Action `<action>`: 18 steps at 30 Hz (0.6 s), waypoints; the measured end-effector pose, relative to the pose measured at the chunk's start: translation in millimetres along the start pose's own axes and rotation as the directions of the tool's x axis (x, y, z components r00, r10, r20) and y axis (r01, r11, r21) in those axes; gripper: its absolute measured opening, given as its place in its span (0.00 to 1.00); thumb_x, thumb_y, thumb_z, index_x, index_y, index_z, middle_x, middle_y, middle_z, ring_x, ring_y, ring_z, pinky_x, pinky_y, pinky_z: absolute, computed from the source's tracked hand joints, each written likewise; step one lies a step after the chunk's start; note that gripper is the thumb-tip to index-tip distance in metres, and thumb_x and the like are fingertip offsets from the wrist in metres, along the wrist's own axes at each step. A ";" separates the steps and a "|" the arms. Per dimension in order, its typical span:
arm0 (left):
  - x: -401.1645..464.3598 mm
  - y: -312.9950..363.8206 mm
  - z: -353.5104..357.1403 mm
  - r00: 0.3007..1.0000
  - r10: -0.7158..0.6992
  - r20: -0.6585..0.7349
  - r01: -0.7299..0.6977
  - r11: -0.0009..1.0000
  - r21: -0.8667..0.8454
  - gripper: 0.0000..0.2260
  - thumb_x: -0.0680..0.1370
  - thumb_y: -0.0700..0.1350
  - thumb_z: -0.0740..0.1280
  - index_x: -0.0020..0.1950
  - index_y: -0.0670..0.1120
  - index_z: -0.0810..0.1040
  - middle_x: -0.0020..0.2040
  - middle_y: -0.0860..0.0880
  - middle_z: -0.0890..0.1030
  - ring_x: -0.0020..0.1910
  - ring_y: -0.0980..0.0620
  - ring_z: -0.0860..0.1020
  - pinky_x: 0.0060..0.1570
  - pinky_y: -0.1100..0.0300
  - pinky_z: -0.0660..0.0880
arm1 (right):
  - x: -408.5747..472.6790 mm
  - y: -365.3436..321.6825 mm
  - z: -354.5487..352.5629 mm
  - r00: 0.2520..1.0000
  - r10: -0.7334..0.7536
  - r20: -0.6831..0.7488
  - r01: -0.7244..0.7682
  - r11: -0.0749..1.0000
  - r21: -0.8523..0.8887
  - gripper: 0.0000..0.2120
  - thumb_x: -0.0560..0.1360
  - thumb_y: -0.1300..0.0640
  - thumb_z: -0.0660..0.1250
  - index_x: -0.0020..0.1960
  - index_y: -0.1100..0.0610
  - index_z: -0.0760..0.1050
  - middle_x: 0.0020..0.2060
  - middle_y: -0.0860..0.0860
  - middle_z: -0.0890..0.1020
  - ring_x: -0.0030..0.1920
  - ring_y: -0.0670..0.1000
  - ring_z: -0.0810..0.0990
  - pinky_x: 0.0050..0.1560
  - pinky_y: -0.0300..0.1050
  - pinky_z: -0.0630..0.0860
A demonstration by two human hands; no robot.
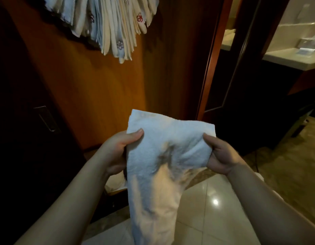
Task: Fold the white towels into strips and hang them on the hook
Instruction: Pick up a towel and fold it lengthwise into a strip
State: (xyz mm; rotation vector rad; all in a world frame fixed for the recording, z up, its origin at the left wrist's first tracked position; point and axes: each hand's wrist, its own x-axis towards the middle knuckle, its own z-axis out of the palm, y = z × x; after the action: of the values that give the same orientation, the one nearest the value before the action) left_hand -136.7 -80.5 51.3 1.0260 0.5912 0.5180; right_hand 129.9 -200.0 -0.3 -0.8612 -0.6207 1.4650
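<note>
Head view, folding stage. We see a white towel (158, 156) held up in front of the body, above a glossy tiled floor (215, 200). The left hand (117, 149) grips the towel's left edge, thumb on the near face and fingers hidden behind the cloth. The right hand (218, 154) pinches a bunched gather at the right edge, thumb forward. The upper part is spread between the hands; the lower part hangs free and narrows toward the bottom of the frame. Many folded towels (114, 23) already hang in a fan against the wooden wall panel (93, 89) above; the hook itself is hidden behind them.

Risks, as we judge them:
- The hanging tail is uncontrolled; if the hands close the fold without squaring it, the strip will likely come out twisted or uneven.
- The right-hand grip holds a crumpled gather, not a flat edge, so a crease may set in the wrong place.
- Either pinch may slip, since terry cloth is limp, and the towel could drop to the floor.
- The hanging place looks crowded; pushing another strip in may dislodge its neighbours.
</note>
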 end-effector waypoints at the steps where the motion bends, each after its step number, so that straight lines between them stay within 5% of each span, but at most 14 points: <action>1: 0.0 -3.2 -1.4 0.999 0.012 -0.035 -0.011 0.999 0.047 0.20 0.71 0.48 0.73 0.60 0.41 0.82 0.59 0.37 0.83 0.56 0.38 0.83 0.47 0.50 0.82 | 2.7 1.3 -2.6 1.000 -0.014 -0.004 0.014 1.000 0.010 0.41 0.65 0.49 0.83 0.72 0.64 0.73 0.68 0.64 0.77 0.68 0.64 0.77 0.59 0.57 0.80; 5: 0.2 -13.9 -3.6 0.980 0.120 -0.156 -0.094 0.982 0.162 0.18 0.71 0.50 0.74 0.55 0.39 0.83 0.53 0.38 0.85 0.51 0.40 0.85 0.41 0.55 0.82 | 7.2 1.1 -1.0 0.993 -0.093 -0.074 0.087 0.993 -0.078 0.28 0.71 0.46 0.78 0.65 0.61 0.80 0.67 0.63 0.78 0.68 0.61 0.77 0.60 0.52 0.79; 11: 4.7 -24.1 -4.0 0.945 0.209 -0.252 -0.153 0.963 0.224 0.18 0.75 0.52 0.73 0.59 0.42 0.82 0.53 0.43 0.86 0.52 0.43 0.85 0.42 0.57 0.81 | 3.7 -1.8 18.5 0.969 -0.209 -0.132 0.137 0.899 -0.416 0.24 0.69 0.35 0.75 0.57 0.50 0.85 0.58 0.56 0.85 0.60 0.56 0.84 0.55 0.47 0.82; 15: 6.5 -38.0 12.4 0.845 0.325 -0.425 -0.275 0.945 0.176 0.08 0.79 0.49 0.70 0.52 0.48 0.86 0.48 0.47 0.87 0.47 0.49 0.86 0.37 0.63 0.79 | -4.4 -0.6 39.1 0.920 -0.309 -0.242 0.107 0.791 -0.602 0.17 0.75 0.36 0.69 0.53 0.47 0.84 0.50 0.49 0.88 0.51 0.51 0.87 0.52 0.49 0.80; 18: -1.1 -51.2 33.8 0.752 0.398 -0.526 -0.358 0.916 0.181 0.07 0.80 0.51 0.69 0.48 0.57 0.87 0.46 0.52 0.87 0.46 0.54 0.86 0.39 0.62 0.79 | -13.5 14.0 63.0 0.875 -0.403 -0.268 0.091 0.680 -0.727 0.10 0.80 0.37 0.62 0.48 0.33 0.82 0.43 0.39 0.87 0.42 0.40 0.86 0.40 0.35 0.76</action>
State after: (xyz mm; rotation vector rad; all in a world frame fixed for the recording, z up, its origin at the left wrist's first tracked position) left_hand -108.6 -124.4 18.9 1.0671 0.9263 1.1941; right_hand 70.1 -207.1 26.6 -1.5612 -0.9505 0.7168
